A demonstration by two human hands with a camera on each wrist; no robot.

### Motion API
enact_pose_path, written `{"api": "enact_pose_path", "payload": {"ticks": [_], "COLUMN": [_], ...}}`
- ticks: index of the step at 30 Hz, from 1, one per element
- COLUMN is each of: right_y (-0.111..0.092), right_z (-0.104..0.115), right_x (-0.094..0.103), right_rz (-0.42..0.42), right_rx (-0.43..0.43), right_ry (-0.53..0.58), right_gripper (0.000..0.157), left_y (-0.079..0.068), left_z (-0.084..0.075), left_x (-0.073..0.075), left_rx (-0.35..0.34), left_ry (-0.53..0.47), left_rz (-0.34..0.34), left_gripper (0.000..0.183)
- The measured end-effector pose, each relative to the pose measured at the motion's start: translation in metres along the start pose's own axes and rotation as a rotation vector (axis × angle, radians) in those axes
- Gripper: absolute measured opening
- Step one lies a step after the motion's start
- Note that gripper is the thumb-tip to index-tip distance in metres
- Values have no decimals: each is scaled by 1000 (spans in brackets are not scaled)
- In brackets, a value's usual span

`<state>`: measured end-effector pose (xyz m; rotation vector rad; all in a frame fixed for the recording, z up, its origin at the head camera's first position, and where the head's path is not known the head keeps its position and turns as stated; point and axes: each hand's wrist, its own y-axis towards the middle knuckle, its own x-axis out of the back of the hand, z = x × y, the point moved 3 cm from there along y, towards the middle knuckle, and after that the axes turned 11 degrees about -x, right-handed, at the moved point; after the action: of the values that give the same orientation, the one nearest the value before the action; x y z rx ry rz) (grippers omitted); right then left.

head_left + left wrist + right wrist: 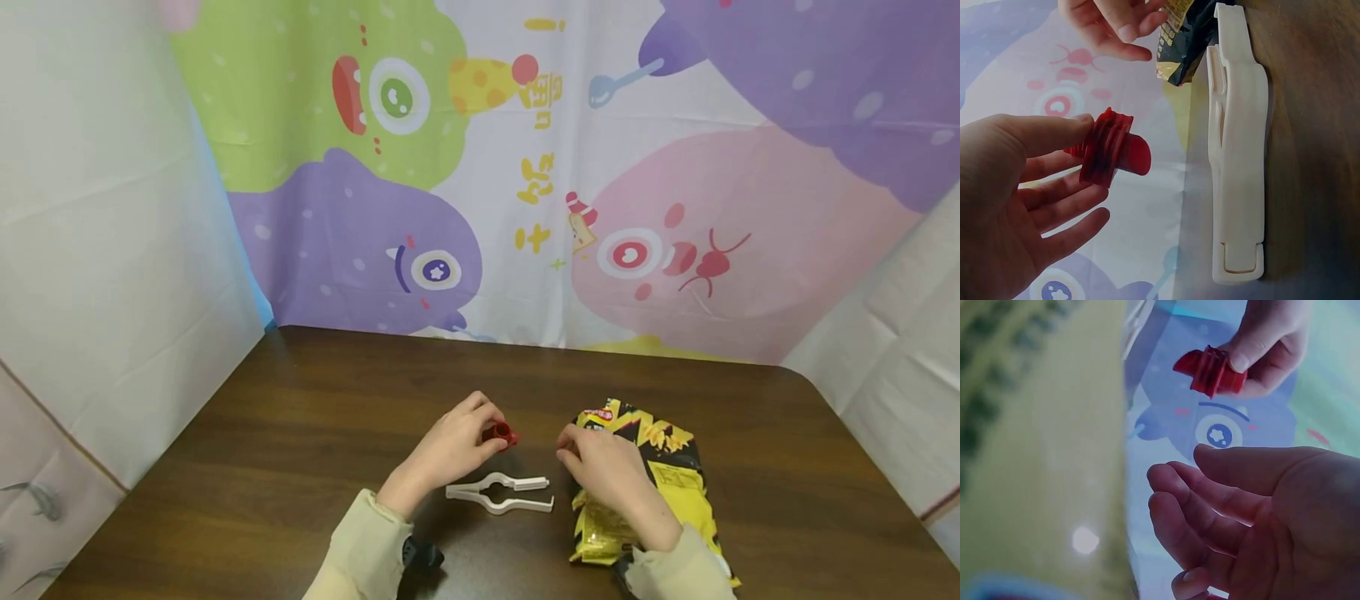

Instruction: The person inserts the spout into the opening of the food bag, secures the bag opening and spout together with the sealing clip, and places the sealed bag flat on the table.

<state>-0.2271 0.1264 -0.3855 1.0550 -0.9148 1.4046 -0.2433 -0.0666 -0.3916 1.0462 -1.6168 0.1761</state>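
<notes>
The left hand (453, 442) pinches a red spouted piece (1104, 149) between thumb and fingertips above the bench (300, 425), the lower fingers spread. The right hand (611, 471) is partly open, fingers loosely bent and gripping nothing, over a yellow-and-black bag (686, 504); contact cannot be determined. A white clip (1241, 169) lies between left hand and bag, its arms parted.
</notes>
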Motion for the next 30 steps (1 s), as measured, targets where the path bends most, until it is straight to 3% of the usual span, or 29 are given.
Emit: {"api": "enact_pose_path", "payload": {"ticks": [16,30], "right_y": [2,3], "right_z": [-23,-50], "right_x": [25,42], "right_rz": [-37,-63], "right_rx": [-39,-105], "right_ry": [-44,-56], "right_gripper": [15,22], "left_y": [2,3], "left_z": [7,6], "left_x": [4,1], "left_rx": [37,20], "left_ry": [-6,-24], "left_rz": [18,30], "left_gripper": [15,17]}}
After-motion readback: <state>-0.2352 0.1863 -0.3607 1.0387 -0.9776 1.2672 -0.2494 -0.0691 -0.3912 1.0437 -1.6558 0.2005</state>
